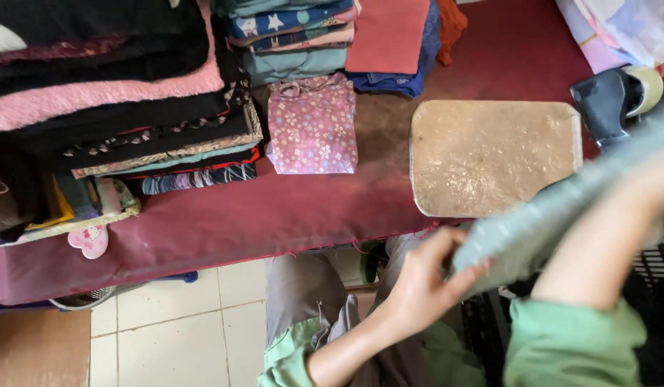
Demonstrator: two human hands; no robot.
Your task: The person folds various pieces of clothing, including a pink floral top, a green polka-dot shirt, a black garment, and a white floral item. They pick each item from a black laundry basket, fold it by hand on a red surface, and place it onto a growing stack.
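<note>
Hands on grey-green knit cloth: left hand pinches its lower edge, right hand blurred, grip unclear, keeping cloth stretched just over tan pressing pad for laying flat.

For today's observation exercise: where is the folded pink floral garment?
In the head view, the pink floral garment lies centre-top on the maroon table cover, left of the tan pad.

no packages, labels, signs or screens visible anywhere.
</note>
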